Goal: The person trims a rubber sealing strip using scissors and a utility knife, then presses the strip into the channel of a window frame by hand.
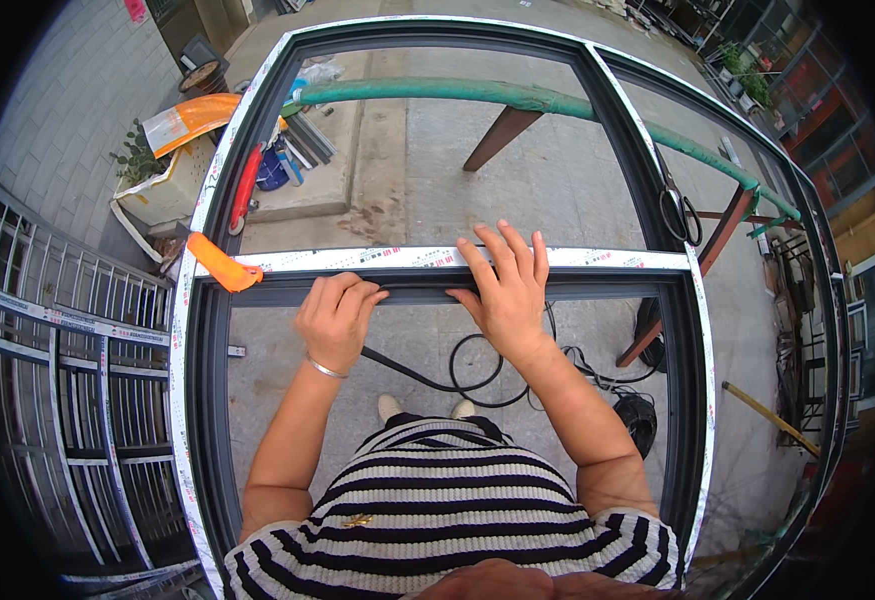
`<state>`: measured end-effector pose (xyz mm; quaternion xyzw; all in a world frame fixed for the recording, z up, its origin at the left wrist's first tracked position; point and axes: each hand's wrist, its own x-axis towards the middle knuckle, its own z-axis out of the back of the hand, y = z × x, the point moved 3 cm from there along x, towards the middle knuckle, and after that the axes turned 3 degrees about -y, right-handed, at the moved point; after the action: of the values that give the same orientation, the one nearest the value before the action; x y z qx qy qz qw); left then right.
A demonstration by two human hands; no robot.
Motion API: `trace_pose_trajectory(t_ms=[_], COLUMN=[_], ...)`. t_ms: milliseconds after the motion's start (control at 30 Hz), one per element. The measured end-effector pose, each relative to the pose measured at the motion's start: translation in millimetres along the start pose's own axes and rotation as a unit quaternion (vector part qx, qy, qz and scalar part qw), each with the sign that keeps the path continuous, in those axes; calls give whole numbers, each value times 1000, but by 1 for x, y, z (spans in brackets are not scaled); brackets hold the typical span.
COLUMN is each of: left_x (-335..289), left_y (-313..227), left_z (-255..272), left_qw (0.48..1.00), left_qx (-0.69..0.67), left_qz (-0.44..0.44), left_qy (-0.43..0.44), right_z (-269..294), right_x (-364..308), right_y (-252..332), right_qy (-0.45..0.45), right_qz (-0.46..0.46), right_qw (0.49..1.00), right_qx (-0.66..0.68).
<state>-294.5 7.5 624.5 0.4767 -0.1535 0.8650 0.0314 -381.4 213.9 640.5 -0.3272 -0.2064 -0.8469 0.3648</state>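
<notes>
A large dark grey window frame (697, 400), its outer faces covered in white printed film, lies in front of me. My left hand (335, 318) is closed at the inner edge of the crossbar (597, 258), fingers pinching a black rubber strip (407, 373). The strip trails from below that hand to loops on the floor. My right hand (505, 295) spreads its fingers over the crossbar, its thumb against the dark groove on the near side. An orange tool (222, 265) rests at the crossbar's left end. Black-handled scissors (677, 208) lie on the right upright.
A green-wrapped stand bar (437, 90) with brown legs passes under the frame. A red-handled tool (246, 190) sits by the left upright. Metal grilles (77, 400) lean at left, near a planter box (172, 185). Black coils (637, 425) lie on the floor at right.
</notes>
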Motion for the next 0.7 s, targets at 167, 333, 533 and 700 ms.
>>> trace_pose_trajectory(t_ms=[167,333,533,700], left_x=[-1,-6,-2,15], left_y=[-2,1,0,4], left_z=[-1,-2,-2,-12], left_qw=[999,999,993,993], left_qx=[-17,7,93,14], left_qz=[28,33,-43,-98], left_qy=[-10,-6,-51,65], right_z=[-4,-7,-11,-17], right_x=[0,2,7,6], right_y=[-3,-2,8,15], right_qy=[21,11,-11,-34], right_qz=[16,17,-15,-33], right_qw=[1000,1000,1000,999], right_qx=[7,8,-5,-7])
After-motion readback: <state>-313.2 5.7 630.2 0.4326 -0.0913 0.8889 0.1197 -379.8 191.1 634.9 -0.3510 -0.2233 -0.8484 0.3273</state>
